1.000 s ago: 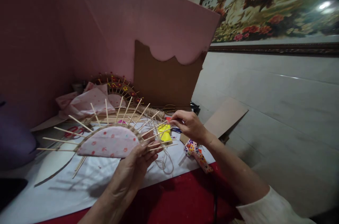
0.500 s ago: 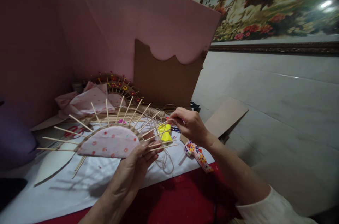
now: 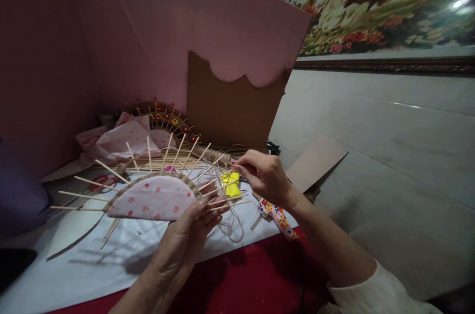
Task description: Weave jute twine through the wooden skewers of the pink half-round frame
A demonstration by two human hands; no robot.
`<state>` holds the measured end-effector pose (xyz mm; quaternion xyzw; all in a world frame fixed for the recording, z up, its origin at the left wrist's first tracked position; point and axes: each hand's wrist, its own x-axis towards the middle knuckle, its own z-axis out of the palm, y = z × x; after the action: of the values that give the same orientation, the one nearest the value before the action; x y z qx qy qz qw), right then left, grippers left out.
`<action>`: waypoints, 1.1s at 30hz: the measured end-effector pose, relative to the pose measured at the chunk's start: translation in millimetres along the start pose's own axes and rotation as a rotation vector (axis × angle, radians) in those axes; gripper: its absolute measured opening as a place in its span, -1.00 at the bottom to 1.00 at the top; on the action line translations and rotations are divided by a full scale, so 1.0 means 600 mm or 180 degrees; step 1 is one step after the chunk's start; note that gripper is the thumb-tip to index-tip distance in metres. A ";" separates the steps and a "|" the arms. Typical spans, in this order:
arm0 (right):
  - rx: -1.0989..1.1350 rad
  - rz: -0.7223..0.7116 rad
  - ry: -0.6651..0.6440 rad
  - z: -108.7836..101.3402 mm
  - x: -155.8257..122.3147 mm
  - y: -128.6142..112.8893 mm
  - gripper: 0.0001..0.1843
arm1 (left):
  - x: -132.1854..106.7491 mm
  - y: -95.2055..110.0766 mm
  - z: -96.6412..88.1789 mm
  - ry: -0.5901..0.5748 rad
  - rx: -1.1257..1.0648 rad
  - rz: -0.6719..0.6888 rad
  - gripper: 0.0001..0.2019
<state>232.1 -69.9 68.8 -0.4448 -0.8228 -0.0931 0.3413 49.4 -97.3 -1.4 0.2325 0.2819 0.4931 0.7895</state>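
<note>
Above the paper-covered surface (image 3: 111,264), head view: your left hand (image 3: 191,230) has its fingers clamped on the corner of the fabric half-disc (image 3: 154,200). It looks light, but its thin skewers (image 3: 111,171) look fragile, so grip the padded rim. Your right hand (image 3: 265,175) pinches limp twine (image 3: 232,225) by the skewer tips. No writing is legible.

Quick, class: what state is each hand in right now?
Left hand: closed, holding the fabric half-circle.
Right hand: pinched shut at the sticks; on what, cannot tell.
</note>
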 end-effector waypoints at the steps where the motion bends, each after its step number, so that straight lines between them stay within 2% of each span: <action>1: -0.0005 0.0031 0.0006 0.001 -0.003 0.002 -0.83 | 0.000 0.000 0.000 -0.0027 -0.0015 0.0007 -0.71; 8: 0.0084 0.0217 0.0007 0.004 -0.019 0.016 -0.82 | -0.001 -0.001 -0.001 -0.0061 -0.0007 0.0016 -0.67; 17: 0.0219 0.0290 0.0065 0.006 -0.026 0.018 -0.82 | -0.005 0.002 0.004 -0.0046 -0.0004 0.0009 -0.74; 27: 0.0357 0.0355 0.0158 0.008 -0.030 0.016 -0.83 | -0.001 0.000 0.000 0.0005 0.0009 0.0043 -0.62; 33: 0.0399 0.0318 0.0169 0.003 -0.025 0.009 -0.83 | -0.003 0.001 0.003 0.0054 -0.0017 0.0012 -0.77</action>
<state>241.2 -75.6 56.9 -0.4605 -0.7944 -0.0361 0.3944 49.6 -98.8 0.9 0.2267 0.2868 0.4974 0.7867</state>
